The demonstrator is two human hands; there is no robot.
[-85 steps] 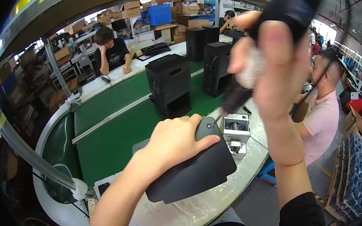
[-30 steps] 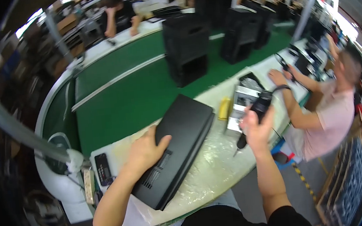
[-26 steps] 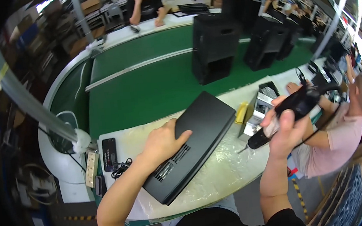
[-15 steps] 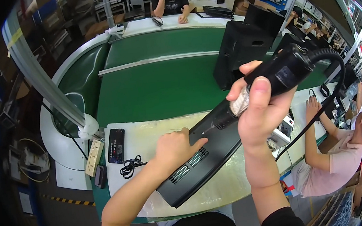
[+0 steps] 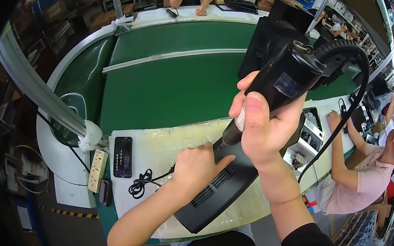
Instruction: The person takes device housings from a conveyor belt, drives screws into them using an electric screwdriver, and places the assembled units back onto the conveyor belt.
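My right hand (image 5: 271,127) is wrapped round a black electric screwdriver (image 5: 285,76), whose thick cord curves off to the right. The tool slants down to the left, its nose at the far end of a long black vented casing (image 5: 201,215). The bit tip is hidden at this angle. My left hand (image 5: 197,170) grips the casing's left edge, fingers folded at the side and thumb lying across the top near the vent slots. The casing lies slantwise on the cream-coloured mat (image 5: 160,138).
Left of the casing lie a dark phone (image 5: 122,157), a coiled black cable (image 5: 140,185) and a power strip (image 5: 97,170). Beyond runs a green conveyor belt (image 5: 166,95) bearing large black cases (image 5: 263,45). White-cased units (image 5: 311,135) and a co-worker (image 5: 362,168) are at right.
The screwdriver has moved left and down, so its nose now meets the casing where the bit showed before. The left hand keeps its grip on the casing.
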